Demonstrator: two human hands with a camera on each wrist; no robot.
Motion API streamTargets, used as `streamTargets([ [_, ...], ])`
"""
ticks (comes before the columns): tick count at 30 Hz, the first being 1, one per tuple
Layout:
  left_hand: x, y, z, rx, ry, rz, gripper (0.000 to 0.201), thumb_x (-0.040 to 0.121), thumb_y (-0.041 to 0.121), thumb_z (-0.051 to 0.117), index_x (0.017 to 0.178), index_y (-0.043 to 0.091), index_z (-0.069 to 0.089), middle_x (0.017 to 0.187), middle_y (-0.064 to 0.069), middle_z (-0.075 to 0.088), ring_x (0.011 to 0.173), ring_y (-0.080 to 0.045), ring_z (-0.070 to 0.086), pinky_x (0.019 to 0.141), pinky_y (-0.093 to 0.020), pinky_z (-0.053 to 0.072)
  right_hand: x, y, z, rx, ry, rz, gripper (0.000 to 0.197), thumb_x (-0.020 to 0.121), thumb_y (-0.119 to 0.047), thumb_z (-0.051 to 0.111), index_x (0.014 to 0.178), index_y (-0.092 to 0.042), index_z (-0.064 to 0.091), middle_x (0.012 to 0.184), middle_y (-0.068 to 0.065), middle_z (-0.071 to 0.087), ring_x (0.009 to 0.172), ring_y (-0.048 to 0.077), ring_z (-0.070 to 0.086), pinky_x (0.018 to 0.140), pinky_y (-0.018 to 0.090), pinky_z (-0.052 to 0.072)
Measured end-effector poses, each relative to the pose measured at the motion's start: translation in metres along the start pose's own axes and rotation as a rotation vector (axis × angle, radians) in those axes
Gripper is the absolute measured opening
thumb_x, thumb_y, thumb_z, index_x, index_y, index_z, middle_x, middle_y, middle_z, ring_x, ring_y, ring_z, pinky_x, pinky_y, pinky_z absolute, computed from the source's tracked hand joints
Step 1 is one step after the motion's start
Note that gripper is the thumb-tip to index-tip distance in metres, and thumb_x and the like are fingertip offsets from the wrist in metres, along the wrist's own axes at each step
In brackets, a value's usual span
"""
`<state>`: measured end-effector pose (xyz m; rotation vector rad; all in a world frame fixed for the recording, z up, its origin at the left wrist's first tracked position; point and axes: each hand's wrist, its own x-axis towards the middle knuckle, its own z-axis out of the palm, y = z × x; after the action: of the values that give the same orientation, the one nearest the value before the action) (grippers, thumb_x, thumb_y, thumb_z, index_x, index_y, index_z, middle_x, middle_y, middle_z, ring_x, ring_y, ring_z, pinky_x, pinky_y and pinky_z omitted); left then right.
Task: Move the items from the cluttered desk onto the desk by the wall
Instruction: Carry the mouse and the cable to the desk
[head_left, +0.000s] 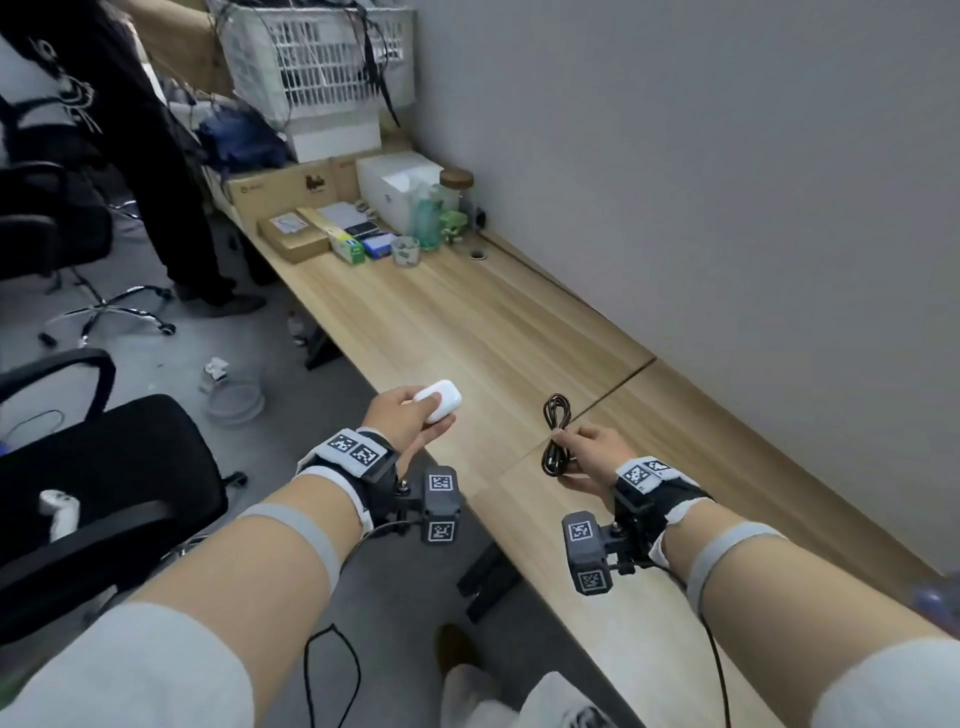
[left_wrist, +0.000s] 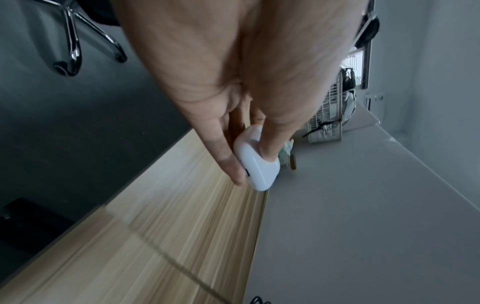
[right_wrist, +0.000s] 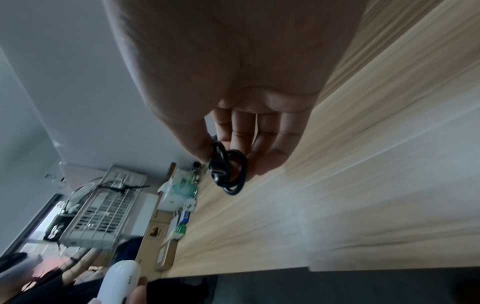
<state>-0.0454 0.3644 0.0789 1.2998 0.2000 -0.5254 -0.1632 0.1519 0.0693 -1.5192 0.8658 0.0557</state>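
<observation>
Your left hand (head_left: 400, 415) pinches the white earbud case (head_left: 439, 399) between thumb and fingers over the desk's (head_left: 467, 322) front edge. Your right hand (head_left: 587, 452) pinches the coiled black cable (head_left: 557, 434), seemingly to keep its loops together, above the seam; neither is set down yet.

The head view looks down and forward from above both forearms, along the wooden desk (head_left: 467, 322) by the wall. Each wrist view peers close along its palm past the fingertips. All three share the desk surface and the white basket (head_left: 317, 57) far beyond the hands.
</observation>
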Motion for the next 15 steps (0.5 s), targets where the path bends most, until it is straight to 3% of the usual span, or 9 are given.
streamTargets([
  [3, 0.041, 0.019, -0.021, 0.005, 0.044, 0.008, 0.028, 0.095, 0.001, 0.060, 0.122, -0.005, 0.058, 0.124, -0.025, 0.059, 0.094, -0.031, 0.071, 0.078, -0.029, 0.061, 0.040, -0.023, 0.038, -0.015, -0.042, 0.001, 0.013, 0.096, -0.023, 0.063, 0.092, -0.010, 0.059, 0.088, 0.011, 0.068, 0.070, 0.019, 0.066, 0.058, 0.028, 0.055],
  [6, 0.089, 0.042, -0.037, 0.041, 0.099, 0.025, 0.022, 0.094, 0.003, 0.062, 0.116, 0.000, 0.061, 0.122, -0.021, 0.061, 0.097, -0.030, 0.072, 0.079, -0.028, 0.061, 0.089, -0.044, 0.075, 0.013, -0.094, 0.019, 0.012, 0.097, -0.022, 0.062, 0.096, -0.010, 0.059, 0.089, 0.011, 0.066, 0.070, 0.019, 0.064, 0.061, 0.028, 0.056],
  [9, 0.141, 0.071, -0.054, 0.096, 0.141, 0.018, 0.016, 0.094, 0.005, 0.063, 0.109, 0.002, 0.062, 0.118, -0.022, 0.064, 0.096, -0.031, 0.072, 0.077, -0.027, 0.061, 0.147, -0.069, 0.113, 0.047, -0.114, 0.055, 0.011, 0.096, -0.021, 0.061, 0.092, -0.012, 0.058, 0.091, 0.012, 0.065, 0.071, 0.021, 0.063, 0.063, 0.030, 0.054],
  [15, 0.239, 0.142, -0.087, 0.216, 0.188, 0.006, 0.025, 0.092, 0.009, 0.067, 0.114, -0.002, 0.061, 0.114, -0.023, 0.067, 0.090, -0.029, 0.073, 0.069, -0.025, 0.059, 0.247, -0.126, 0.174, 0.041, -0.106, 0.108, 0.014, 0.093, -0.023, 0.064, 0.084, -0.012, 0.062, 0.092, 0.012, 0.067, 0.084, 0.024, 0.062, 0.062, 0.029, 0.053],
])
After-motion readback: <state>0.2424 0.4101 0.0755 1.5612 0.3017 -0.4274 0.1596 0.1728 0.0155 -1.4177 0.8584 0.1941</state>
